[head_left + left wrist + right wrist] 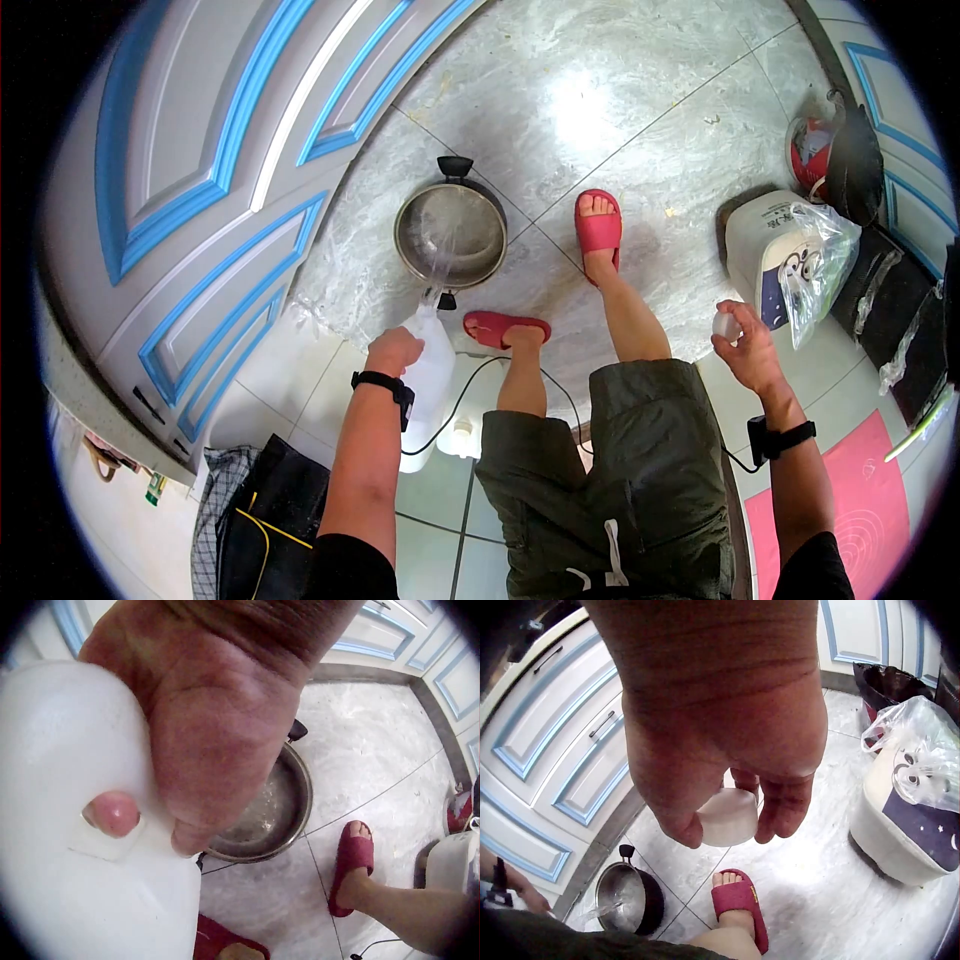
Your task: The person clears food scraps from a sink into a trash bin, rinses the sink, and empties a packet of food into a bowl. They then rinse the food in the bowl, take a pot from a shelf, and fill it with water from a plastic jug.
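Note:
My left hand (396, 350) grips a white plastic jug (428, 375) by its handle; a fingertip shows through the handle opening in the left wrist view. The jug is tilted, and clear liquid runs from its mouth into a steel pot (450, 237) on the floor. The pot has two black handles and liquid inside. My right hand (727, 735) pinches a round white cap (728, 817) between thumb and fingers, well to the right of the pot.
A second white jug (461, 437) stands by the left foot. Red slippers (600, 225) are near the pot. Cabinet doors (200, 130) line the left. At right are a white bin (760, 245) with a plastic bag, a black bag (855, 165) and a pink mat (860, 500).

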Demonstrator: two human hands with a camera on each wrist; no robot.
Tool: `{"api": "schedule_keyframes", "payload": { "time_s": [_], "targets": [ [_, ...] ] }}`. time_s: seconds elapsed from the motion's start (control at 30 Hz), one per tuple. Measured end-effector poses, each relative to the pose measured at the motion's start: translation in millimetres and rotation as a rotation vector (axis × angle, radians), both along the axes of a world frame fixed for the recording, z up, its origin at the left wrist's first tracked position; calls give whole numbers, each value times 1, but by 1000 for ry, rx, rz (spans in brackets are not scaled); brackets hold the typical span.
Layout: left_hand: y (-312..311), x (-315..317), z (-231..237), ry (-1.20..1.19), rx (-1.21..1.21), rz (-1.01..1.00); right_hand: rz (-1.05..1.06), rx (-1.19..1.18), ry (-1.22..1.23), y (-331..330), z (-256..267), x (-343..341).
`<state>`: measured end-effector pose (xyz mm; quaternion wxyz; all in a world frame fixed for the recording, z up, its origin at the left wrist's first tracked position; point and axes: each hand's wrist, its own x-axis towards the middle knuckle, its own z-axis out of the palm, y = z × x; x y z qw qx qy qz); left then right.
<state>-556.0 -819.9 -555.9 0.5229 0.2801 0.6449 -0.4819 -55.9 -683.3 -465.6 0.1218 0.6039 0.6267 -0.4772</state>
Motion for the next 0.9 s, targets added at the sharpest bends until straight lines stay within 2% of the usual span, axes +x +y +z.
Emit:
{"api": "schedule_keyframes", "payload": {
  "time_s": [0.9],
  "targets": [
    [19, 1, -6, -16, -26, -37, -44, -15, -9, -3, -5, 1]
  ]
}}
